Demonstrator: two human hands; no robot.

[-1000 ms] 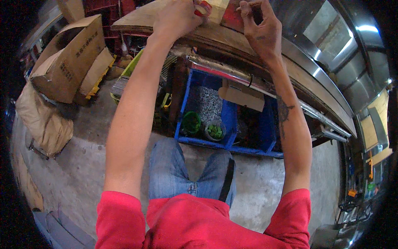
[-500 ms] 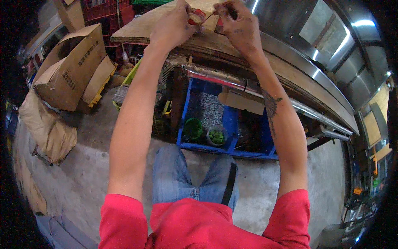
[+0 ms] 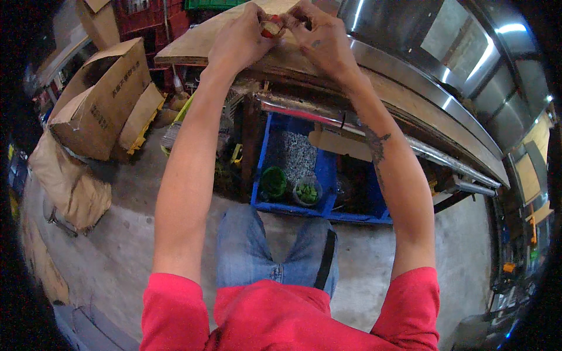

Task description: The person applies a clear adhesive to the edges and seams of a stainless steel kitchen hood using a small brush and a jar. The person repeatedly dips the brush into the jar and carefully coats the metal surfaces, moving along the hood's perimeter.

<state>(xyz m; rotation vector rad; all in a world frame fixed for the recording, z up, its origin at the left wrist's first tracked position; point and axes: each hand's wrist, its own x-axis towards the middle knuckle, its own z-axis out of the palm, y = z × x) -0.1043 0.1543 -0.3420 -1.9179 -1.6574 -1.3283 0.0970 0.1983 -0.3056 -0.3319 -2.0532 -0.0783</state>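
Observation:
Both of my arms reach over the wooden tabletop (image 3: 193, 48). My left hand (image 3: 243, 36) is closed around a small red object with a round tan face (image 3: 271, 27), whose kind I cannot make out. Right up against that object, my right hand (image 3: 321, 36) has its thumb and fingers pinched together. What lies between the right fingers is hidden by the hand itself.
Under the tabletop, a blue compartmented bin (image 3: 293, 209) holds grey bits, a green cup (image 3: 273, 182) and a clear cup of green pieces (image 3: 307, 192). A cardboard box (image 3: 105, 108) and brown sack (image 3: 73, 178) stand left. A metal rail (image 3: 445, 158) runs along the right.
My right hand has moved left and closed the gap to the red object. A thin strand and a red bit seen at its fingers before no longer show.

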